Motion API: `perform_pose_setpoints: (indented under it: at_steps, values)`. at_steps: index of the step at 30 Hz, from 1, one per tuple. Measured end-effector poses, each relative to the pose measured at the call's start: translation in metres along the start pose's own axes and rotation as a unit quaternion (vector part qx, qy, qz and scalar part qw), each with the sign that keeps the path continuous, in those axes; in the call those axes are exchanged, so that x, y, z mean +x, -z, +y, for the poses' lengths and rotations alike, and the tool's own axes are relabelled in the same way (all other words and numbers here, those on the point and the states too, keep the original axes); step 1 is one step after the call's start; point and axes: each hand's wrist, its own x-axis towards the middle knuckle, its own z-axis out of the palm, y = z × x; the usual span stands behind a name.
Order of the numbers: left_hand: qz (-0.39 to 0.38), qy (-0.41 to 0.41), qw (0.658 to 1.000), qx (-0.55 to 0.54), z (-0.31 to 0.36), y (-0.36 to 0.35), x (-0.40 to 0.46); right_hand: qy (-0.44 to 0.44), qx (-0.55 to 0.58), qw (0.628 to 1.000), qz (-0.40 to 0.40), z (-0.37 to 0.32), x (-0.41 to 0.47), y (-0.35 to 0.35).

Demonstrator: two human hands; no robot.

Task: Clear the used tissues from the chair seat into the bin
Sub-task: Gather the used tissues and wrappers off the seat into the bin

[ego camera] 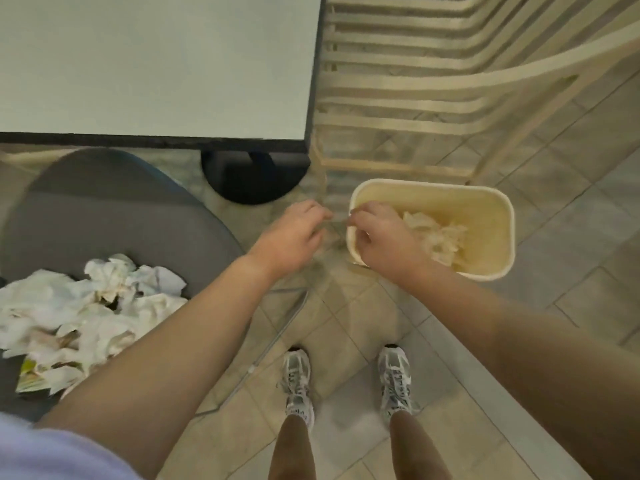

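Sleeve [52, 455], lilac, at lower left; beside it, tissues [86, 313]: crumpled heap on grey chair seat [114, 216], likely light, soft and easily torn, best gathered by the bunched middle in handfuls. Left hand [294, 237] and right hand [381, 237]: fingers curled, fingertips near-touching at the bin [485, 202] rim, seemingly pinching something thin between them, too blurred to name. Bin on floor right of chair, tissues already inside.

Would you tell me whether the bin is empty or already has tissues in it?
Partly filled: the bin stands upright with crumpled tissues at its bottom, walls bare above.
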Motion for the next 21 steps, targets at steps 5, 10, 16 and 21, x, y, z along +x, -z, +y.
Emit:
perform_pose_setpoints:
  at_steps: [5,10,16,21]
  values:
    - [0.027,0.040,0.998,0.029,-0.083,0.030,-0.056,0.045,0.008,0.997,-0.059,-0.073,0.032,-0.054]
    - [0.037,0.098,0.994,0.043,-0.164,0.057,-0.115,0.050,0.015,0.992,-0.113,-0.140,0.061,-0.111]
    - [0.064,0.178,0.980,0.056,-0.260,0.081,-0.173,0.073,0.011,0.981,-0.180,-0.213,0.101,-0.179]
    - [0.056,0.237,0.967,0.071,-0.316,0.079,-0.196,0.096,-0.011,0.973,-0.212,-0.252,0.130,-0.228]
